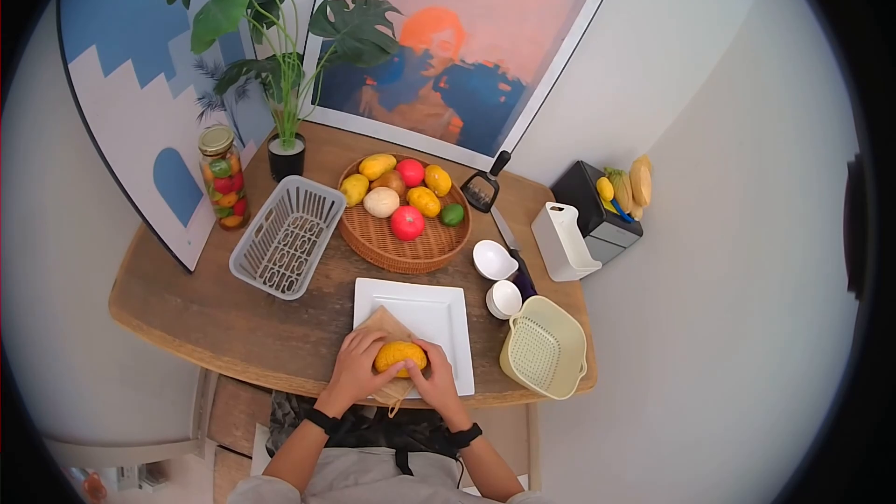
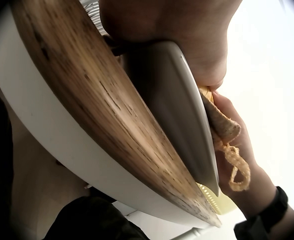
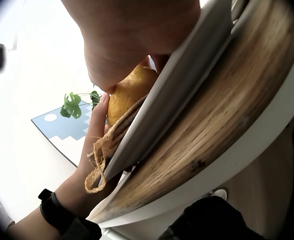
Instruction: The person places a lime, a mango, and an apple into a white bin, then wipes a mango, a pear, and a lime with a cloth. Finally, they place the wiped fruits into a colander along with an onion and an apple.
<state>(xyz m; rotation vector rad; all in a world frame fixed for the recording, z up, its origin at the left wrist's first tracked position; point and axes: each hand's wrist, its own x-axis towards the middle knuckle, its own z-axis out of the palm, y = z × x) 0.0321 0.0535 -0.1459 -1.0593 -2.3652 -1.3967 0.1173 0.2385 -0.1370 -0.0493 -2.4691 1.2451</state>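
A yellow oval fruit [image 1: 399, 357] sits between both hands, over a tan cloth square [image 1: 390, 321] whose braided loop [image 2: 237, 169] hangs past the plate's near edge. My left hand [image 1: 358, 366] holds the fruit from the left, fingers curved over its far side and thumb along its near side. From the right, my right hand [image 1: 435, 379] grips it with the thumb on the near face. Beneath cloth and fruit lies a square white plate [image 1: 455, 317]. In the right wrist view the fruit's glossy skin [image 3: 132, 92] shows between the hands.
A round wicker basket [image 1: 397, 258] of fruit stands beyond the plate, with a grey plastic basket [image 1: 245, 257] to its left. White bowls [image 1: 504, 300], a knife [image 1: 505, 230] and a pale yellow colander [image 1: 544, 383] are at the right. The table's wooden edge [image 2: 112, 100] runs close in front.
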